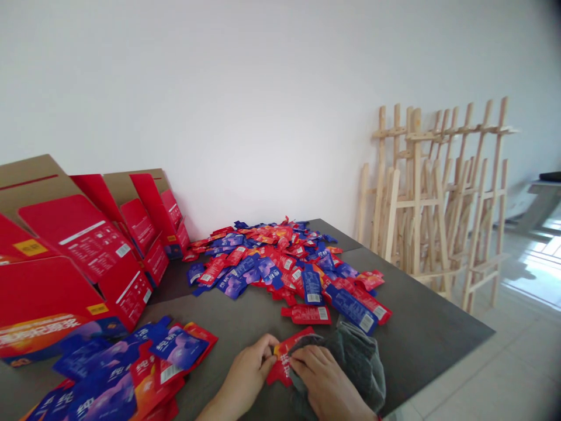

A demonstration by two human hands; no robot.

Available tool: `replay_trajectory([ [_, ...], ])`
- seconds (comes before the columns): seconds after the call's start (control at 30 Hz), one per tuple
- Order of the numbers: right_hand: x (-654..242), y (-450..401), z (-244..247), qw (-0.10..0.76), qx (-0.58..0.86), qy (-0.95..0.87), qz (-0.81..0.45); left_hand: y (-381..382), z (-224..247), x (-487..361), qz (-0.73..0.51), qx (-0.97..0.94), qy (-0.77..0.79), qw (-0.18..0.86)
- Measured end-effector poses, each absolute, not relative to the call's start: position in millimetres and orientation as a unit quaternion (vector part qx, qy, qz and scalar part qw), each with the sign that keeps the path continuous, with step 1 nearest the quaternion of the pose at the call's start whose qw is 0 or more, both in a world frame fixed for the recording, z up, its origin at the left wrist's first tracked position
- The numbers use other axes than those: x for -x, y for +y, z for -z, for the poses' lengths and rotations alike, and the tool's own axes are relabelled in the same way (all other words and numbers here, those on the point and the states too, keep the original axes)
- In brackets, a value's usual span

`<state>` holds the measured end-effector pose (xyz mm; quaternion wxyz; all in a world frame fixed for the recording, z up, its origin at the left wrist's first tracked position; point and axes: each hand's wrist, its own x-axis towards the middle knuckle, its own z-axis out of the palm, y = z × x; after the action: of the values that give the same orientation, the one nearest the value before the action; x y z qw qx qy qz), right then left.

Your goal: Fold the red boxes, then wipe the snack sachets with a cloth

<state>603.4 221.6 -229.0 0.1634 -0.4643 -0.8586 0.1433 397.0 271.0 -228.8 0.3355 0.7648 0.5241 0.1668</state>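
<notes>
Apparently, a wiping step is in hand: flat red plastic-looking pouch [281, 363], fuzzy dark-grey fabric cloth [363, 358].

The pouch lies on the matt dark-grey tabletop [228, 321], at the cloth's left edge and partly covered by it. The person's left hand [246, 374] pinches the pouch between thumb and fingers; the right hand [322, 374] grips the cloth, fingertips bearing on the pouch. Beyond the cloth spreads a heap of red and blue pouches [272, 266]; well to its left lie a smaller red-and-blue batch [105, 374] and open red cardboard boxes [39, 286]. Judged from the hold, the next stroke calls for a firm left pinch and light, even right-hand pressure.
</notes>
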Motion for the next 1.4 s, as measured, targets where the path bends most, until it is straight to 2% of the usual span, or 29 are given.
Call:
replay_trajectory([
  [0.3,-640.9,238.6,234.7,0.186,0.586,-0.782,-0.102,273.5,226.3,-391.8,-0.175,-0.756,0.522,0.354],
  [0.6,-634.7,235.3,241.9,0.216,0.592,-0.774,-0.062,291.0,194.4,-347.7,-0.101,-0.75,0.6,0.261],
  [0.87,-636.4,234.7,242.0,0.243,0.584,-0.77,-0.079,299.1,194.5,-372.9,-0.107,-0.774,0.564,0.268],
  [0.97,-636.0,235.0,241.3,0.251,0.583,-0.767,-0.091,295.8,182.9,-353.3,-0.116,-0.815,0.524,0.22],
  [1.07,-635.7,234.9,240.6,0.255,0.582,-0.766,-0.096,297.5,173.4,-313.6,-0.097,-0.856,0.492,0.126],
  [1.23,-635.2,232.9,240.2,0.264,0.578,-0.766,-0.098,310.0,167.0,-248.6,-0.061,-0.833,0.549,0.003],
  [1.4,-634.7,234.0,240.7,0.257,0.579,-0.768,-0.098,301.1,173.9,-275.4,-0.08,-0.813,0.577,0.003],
])
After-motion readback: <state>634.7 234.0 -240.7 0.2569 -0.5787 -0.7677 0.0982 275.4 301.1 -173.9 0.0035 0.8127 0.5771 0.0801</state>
